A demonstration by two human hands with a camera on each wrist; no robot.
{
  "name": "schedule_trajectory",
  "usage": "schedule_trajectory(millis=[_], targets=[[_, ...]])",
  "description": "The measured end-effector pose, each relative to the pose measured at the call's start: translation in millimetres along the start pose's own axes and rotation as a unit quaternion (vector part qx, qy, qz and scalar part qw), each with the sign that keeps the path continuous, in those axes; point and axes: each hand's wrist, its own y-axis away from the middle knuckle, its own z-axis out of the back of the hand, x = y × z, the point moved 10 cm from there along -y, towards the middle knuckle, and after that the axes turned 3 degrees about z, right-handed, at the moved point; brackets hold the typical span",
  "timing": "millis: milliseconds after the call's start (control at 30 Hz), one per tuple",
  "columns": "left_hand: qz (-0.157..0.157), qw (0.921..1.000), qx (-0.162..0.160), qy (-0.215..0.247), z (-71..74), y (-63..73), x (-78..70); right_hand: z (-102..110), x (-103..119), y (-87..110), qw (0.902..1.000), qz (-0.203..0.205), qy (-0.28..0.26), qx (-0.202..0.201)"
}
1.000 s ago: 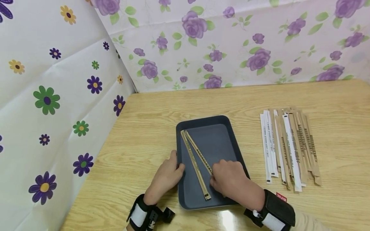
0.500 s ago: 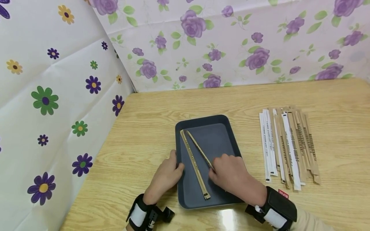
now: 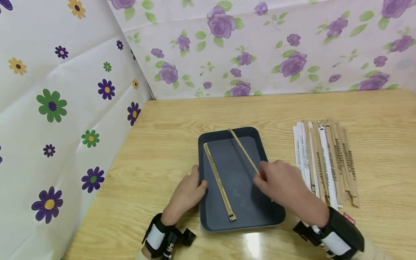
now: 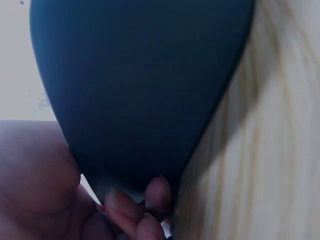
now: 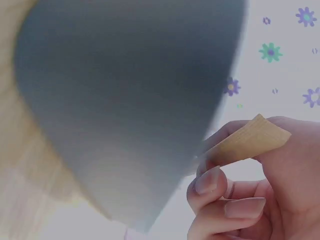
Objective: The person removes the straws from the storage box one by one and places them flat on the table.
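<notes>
My right hand (image 3: 281, 180) pinches a long narrow brown paper packet (image 3: 243, 151) between thumb and fingers, above the right half of a dark grey tray (image 3: 242, 225). The packet slants, its far end overlapping the tray's back rim in the head view. Its flat near end (image 5: 255, 139) sticks out from the fingers in the right wrist view. A similar brown packet (image 3: 219, 180) with printed lettering lies along the tray's left side. My left hand (image 3: 186, 193) grips the tray's left edge, thumb at the rim, and its fingertips (image 4: 157, 192) show against the outer wall in the left wrist view.
Right of the tray, a loose bundle of several white and brown printed paper packets (image 3: 325, 159) lies on the wooden table (image 3: 156, 144). Flower-patterned sheets (image 3: 188, 65) stand along the back and left of the table.
My right hand has lifted the brown packet from beside the other one and carried it to the right. My left hand keeps its hold on the tray.
</notes>
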Motion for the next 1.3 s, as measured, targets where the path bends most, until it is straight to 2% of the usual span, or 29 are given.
schedule_trajectory(millis=[233, 433, 633, 867, 1033, 1300], targets=[[-0.010, 0.9999, 0.007, 0.000, -3.1, -4.1, -6.1, 29.0, -42.2, 18.5, 0.9986, -0.032, 0.017, -0.038], [-0.008, 0.9999, 0.013, -0.002, -5.7, -4.8, -6.0, 39.5, -80.3, 39.1, 0.9974, -0.053, 0.022, -0.044], [-0.009, 0.9998, 0.015, -0.002, -7.3, -5.2, -7.5, 50.1, -116.0, 58.4, 0.9936, -0.092, 0.031, -0.057], [-0.008, 0.9998, 0.020, -0.001, -11.1, -6.1, -8.2, 57.5, -151.0, 80.4, 0.9880, -0.142, 0.031, -0.052], [-0.011, 0.9998, 0.019, 0.002, -10.6, -5.1, -7.7, 62.4, -166.4, 89.6, 0.9838, -0.161, 0.037, -0.070], [0.001, 0.9999, 0.004, 0.017, -1.7, 3.3, -0.3, 52.6, -169.4, 87.9, 0.9851, -0.154, 0.014, -0.076]])
